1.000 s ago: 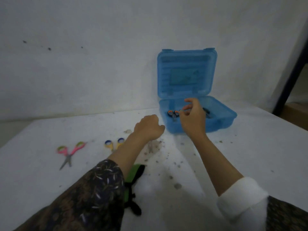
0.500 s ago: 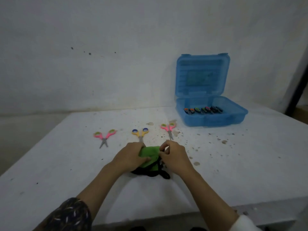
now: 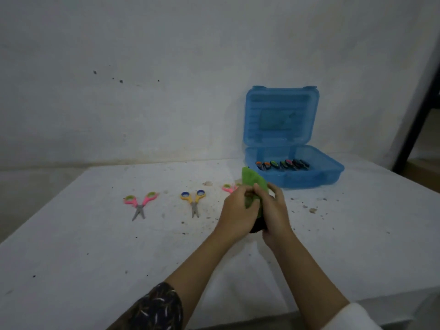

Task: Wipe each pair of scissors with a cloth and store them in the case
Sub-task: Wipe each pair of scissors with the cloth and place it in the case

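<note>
Left hand [image 3: 235, 210] and right hand [image 3: 276, 214] now have the cloth [image 3: 253, 181] up off the tabletop [image 3: 95, 246], fingers clamped on it. Pink scissors [image 3: 227, 188] right behind probably get wiped next, then into the case [image 3: 309, 180].

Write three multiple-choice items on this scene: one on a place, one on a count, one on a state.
1. Where on the table is the case?
A. near left corner
B. far right
C. centre front

2. How many pairs of scissors lie loose on the table?
A. one
B. three
C. six

3. The cloth is
A. flat on the table
B. in the case
C. held in both hands

Key:
1 B: the case stands at the table's far right.
2 B: a pink pair, a yellow pair, and a second pink pair half hidden by the left hand.
3 C: the left and right hand both grip it.
</note>
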